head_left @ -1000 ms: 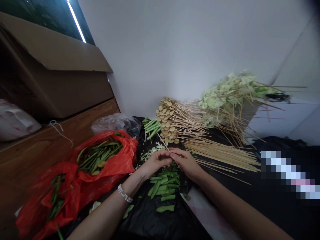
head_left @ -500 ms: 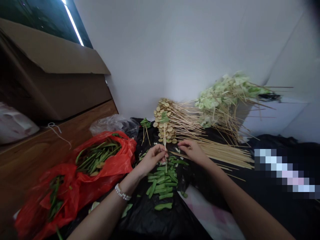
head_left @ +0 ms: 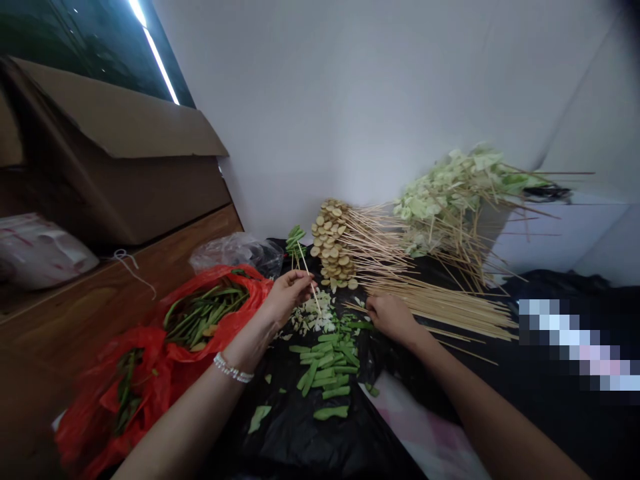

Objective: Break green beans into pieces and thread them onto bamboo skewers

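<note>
A skewer (head_left: 309, 273) with green bean pieces (head_left: 295, 239) threaded at its upper end is pinched in my left hand (head_left: 289, 297). It leans left, its lower end over pale scraps (head_left: 317, 317). My right hand (head_left: 393, 317) is closed, fingers curled down at the near edge of the loose bare skewers (head_left: 450, 307); whether it grips one is hidden. Cut green bean pieces (head_left: 330, 367) lie in rows on black plastic sheeting (head_left: 285, 433), below and between my hands. Skewers of round, pale yellow slices (head_left: 333, 243) are stacked just beyond.
Skewers with pale leafy greens (head_left: 450, 190) are heaped at the right against the white wall (head_left: 350, 100). On the left are red plastic bags (head_left: 175, 373) of long beans, a clear bag (head_left: 237, 252) and a large cardboard box (head_left: 135, 187).
My left hand has moved left and slightly up with the loaded skewer, which went from upright to leaning left. My right hand has lowered onto the bare skewers, its fingers curling in.
</note>
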Motion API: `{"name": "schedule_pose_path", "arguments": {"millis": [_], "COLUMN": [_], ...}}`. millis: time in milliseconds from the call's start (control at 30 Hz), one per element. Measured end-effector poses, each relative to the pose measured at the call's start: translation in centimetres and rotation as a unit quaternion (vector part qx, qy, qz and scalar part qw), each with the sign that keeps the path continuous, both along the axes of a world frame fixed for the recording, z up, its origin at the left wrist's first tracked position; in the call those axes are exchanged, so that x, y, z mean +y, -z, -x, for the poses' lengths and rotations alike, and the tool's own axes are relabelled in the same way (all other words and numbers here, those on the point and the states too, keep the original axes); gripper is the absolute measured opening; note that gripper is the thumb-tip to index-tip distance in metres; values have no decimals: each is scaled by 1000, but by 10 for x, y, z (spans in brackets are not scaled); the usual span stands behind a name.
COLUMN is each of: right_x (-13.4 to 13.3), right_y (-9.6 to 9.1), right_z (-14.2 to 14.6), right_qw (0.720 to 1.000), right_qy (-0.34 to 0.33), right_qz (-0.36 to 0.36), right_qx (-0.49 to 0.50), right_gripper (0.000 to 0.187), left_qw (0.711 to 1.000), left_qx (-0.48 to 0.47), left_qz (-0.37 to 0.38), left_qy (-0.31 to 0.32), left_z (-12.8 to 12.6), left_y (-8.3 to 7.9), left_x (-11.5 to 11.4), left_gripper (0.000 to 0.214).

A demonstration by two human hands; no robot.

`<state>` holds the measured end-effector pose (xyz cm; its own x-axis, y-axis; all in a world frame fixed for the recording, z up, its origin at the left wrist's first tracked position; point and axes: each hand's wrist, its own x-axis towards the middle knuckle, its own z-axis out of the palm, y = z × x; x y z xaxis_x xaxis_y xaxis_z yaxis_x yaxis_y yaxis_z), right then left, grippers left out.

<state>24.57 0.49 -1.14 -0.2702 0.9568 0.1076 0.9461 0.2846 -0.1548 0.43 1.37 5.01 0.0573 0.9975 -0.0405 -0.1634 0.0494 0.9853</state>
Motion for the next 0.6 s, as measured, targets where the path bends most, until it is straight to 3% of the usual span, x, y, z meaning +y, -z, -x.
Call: {"name": "schedule_pose_path", "arguments": {"millis": [167, 267, 433, 600], "right_x": [-3, -4, -7, -8], "right_y": [-2, -2, -4, -5], "right_z": [4, 6, 8, 9], "right_qw": [1000, 999, 998, 997], "right_qy": [1, 1, -1, -2], "right_qz": [-11, -17, -17, -25], "right_qx": [-28, -37, -58, -71], "right_gripper": [25, 27, 25, 24], "left_qw": [996, 969, 931, 860], "left_qx": [78, 217, 335, 489], "left_qz": [-9, -35, -34, -35], "left_qy": [-41, -111, -143, -146], "left_z": [22, 30, 33, 31], "left_y": [-16, -19, -5, 11], "left_x": [41, 73, 115, 135], "left_gripper": [30, 22, 15, 7]}}
